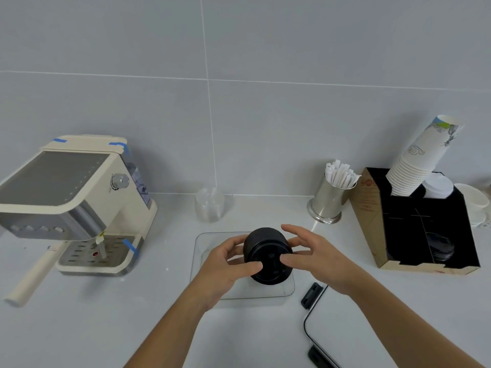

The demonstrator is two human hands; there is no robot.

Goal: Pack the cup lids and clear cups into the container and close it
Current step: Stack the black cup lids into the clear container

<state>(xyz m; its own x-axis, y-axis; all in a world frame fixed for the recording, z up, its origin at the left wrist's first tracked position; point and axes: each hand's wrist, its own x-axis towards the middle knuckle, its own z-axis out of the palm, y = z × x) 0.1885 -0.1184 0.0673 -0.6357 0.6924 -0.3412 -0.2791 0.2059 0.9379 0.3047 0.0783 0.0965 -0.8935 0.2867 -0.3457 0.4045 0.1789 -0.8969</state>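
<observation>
A stack of black cup lids (pixel 267 254) lies tilted on its side over the clear container (pixel 202 264) in the middle of the counter. My left hand (pixel 228 264) grips the stack from the left, thumb on its near face. My right hand (pixel 313 257) touches it from the right with the thumb, the other fingers spread above. A stack of clear cups (pixel 210 204) stands upright behind the container near the wall. The container's lid (pixel 318 325), clear with black clips, lies on the counter at the lower right.
A cream espresso machine (pixel 71 205) stands at the left. At the right are a metal holder of wrapped straws (pixel 332 195) and a cardboard organiser (pixel 414 229) holding paper cups (pixel 422 158) and white lids. More white cups (pixel 475 203) sit at the far right.
</observation>
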